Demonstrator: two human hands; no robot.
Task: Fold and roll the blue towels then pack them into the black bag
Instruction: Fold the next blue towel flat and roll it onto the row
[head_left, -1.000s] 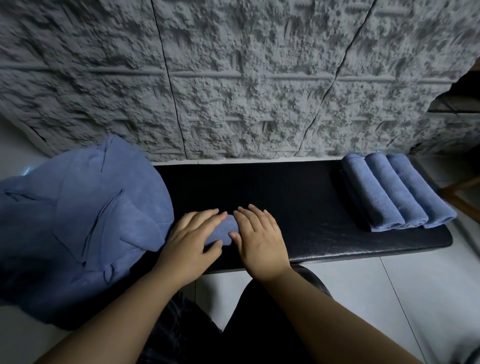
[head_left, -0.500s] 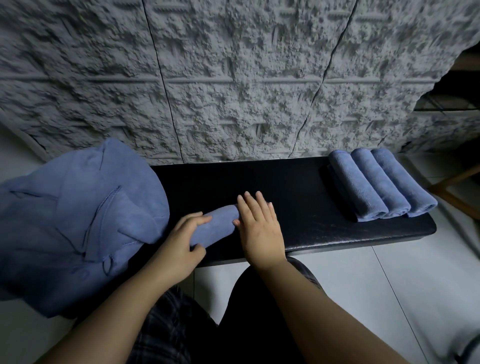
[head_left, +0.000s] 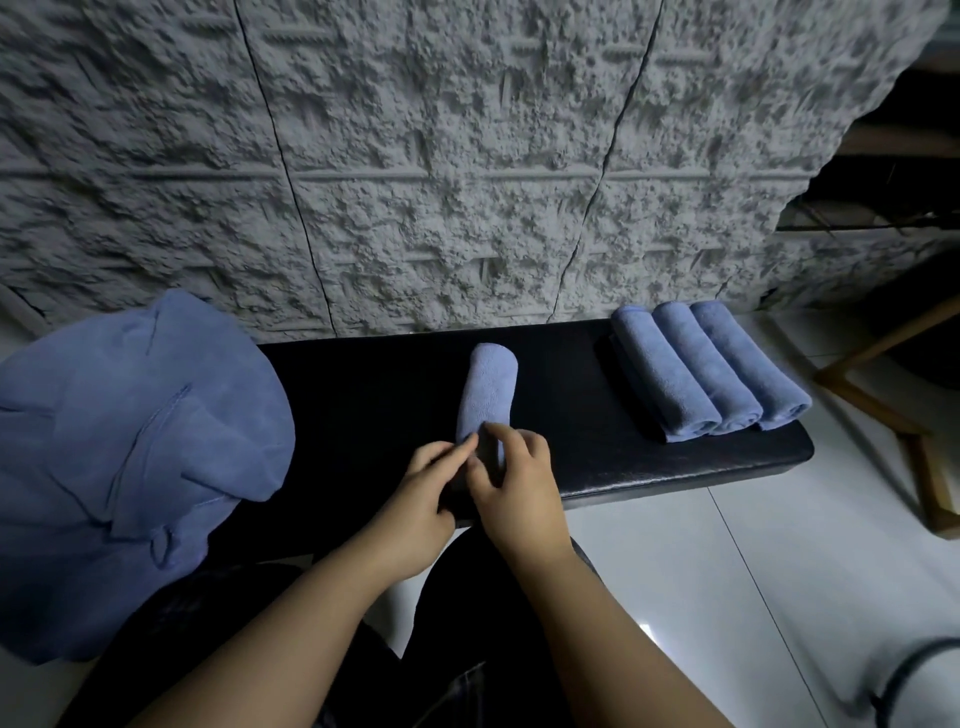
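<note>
Against a rough grey wall, the black tabletop (head_left: 649, 467) carries a rolled towel (head_left: 488, 397) at centre. Both hands' fingers (head_left: 506, 434) pinch its 6 o'clock end. Soft and light, it is probably best gripped around mid-roll.

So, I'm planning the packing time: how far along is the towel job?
Done: three rolled towels lie side by side on the bench. In hand: a fourth roll, with the left hand and right hand at its near end. Left: the unfolded pile. No bag in view.
</note>
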